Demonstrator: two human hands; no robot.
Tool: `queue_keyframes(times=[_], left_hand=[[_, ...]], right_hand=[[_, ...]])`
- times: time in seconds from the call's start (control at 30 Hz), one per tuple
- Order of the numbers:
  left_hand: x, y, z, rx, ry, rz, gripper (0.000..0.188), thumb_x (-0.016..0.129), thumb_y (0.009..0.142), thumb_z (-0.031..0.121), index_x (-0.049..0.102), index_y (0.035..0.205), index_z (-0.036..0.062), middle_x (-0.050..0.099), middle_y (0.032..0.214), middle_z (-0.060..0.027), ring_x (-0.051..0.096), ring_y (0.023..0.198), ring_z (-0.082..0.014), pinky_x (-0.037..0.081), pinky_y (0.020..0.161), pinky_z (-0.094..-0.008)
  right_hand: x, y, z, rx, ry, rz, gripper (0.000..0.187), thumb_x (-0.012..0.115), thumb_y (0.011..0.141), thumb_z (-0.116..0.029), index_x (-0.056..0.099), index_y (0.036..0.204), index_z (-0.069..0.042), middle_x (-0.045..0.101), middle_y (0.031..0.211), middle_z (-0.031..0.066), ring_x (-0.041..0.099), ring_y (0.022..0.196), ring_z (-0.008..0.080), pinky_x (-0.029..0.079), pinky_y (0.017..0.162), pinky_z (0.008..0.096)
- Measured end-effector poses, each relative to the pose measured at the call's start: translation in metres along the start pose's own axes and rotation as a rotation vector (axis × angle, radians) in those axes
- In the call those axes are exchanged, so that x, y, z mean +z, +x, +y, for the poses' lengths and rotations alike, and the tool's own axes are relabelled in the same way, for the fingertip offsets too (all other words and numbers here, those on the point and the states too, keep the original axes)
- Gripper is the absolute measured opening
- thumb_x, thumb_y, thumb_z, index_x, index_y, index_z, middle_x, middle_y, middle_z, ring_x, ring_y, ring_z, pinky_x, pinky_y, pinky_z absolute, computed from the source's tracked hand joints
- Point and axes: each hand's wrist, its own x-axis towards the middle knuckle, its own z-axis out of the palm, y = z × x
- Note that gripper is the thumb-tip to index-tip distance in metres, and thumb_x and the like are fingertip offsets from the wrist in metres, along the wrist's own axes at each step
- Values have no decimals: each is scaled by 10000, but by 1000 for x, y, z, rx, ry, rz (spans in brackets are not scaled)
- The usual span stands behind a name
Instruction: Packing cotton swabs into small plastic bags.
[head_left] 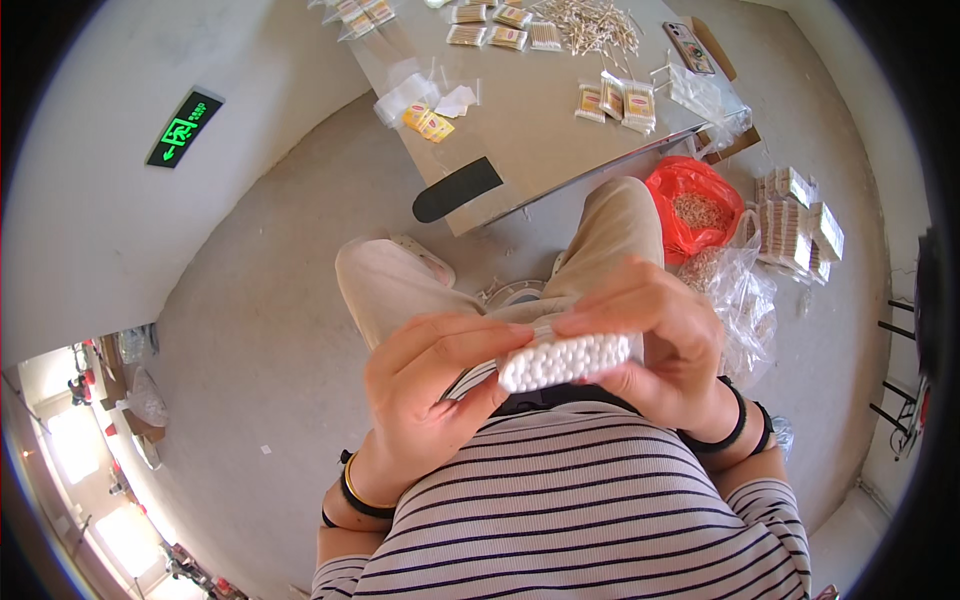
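Observation:
A bundle of cotton swabs (565, 362) is held up in front of my striped shirt, its white tips facing me. My left hand (430, 375) pinches the bundle's left end between thumb and fingers. At its right end, my right hand (650, 335) grips it the same way, fingers on top and thumb beneath. Most of the sticks' length is hidden behind the tips and my fingers. Whether a bag wraps the bundle, I cannot tell.
Ahead, a table (540, 150) bears loose swabs (590, 25), packed swab bags (615, 100), yellow cards (428, 122) and a phone (690, 47). On the floor to the right are a red bag (690, 170), a clear plastic bag (740, 310) and stacked swab packs (790, 235).

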Motion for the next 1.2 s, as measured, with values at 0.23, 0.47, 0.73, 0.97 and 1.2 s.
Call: queue_keyframes(times=[0.23, 0.47, 0.73, 0.97, 1.2], left_hand=[[-3, 0, 1, -203, -115, 26, 243, 802, 772, 34, 683, 982, 15, 698, 887, -68, 668, 808, -162, 524, 755, -288], [4, 7, 4, -433, -506, 9, 328, 782, 831, 80, 612, 1093, -20, 675, 978, -69, 663, 930, -156, 507, 886, -289], [-1, 0, -9, -448, -657, 79, 260, 728, 880, 45, 613, 1101, -32, 668, 1019, -60, 631, 963, -117, 486, 880, -263], [-10, 3, -12, -441, -693, 90, 243, 709, 899, 58, 620, 1106, -35, 671, 1012, -49, 619, 924, -103, 483, 853, -252], [-12, 8, -8, -401, -639, 66, 292, 716, 891, 68, 613, 1144, -33, 673, 1054, -67, 630, 966, -122, 486, 888, -275]], right_hand=[[15, -12, 19, 297, 496, 150, 197, 718, 885, -47, 630, 1052, 10, 678, 1041, 74, 650, 942, 155, 523, 838, 305], [18, -1, 19, 432, 861, 312, 192, 651, 945, -52, 544, 1099, -9, 646, 1051, 47, 627, 981, 112, 528, 871, 273], [16, -1, 22, 523, 894, 226, 195, 656, 946, -70, 528, 1087, -28, 617, 1100, 49, 614, 992, 106, 520, 869, 267], [11, 12, 18, 497, 735, 78, 295, 669, 940, -104, 544, 1183, 7, 611, 1140, 58, 603, 1027, 119, 481, 937, 275], [10, 14, 21, 471, 663, 59, 254, 659, 937, -77, 597, 1167, 12, 645, 1109, 62, 606, 1038, 117, 477, 930, 275]])
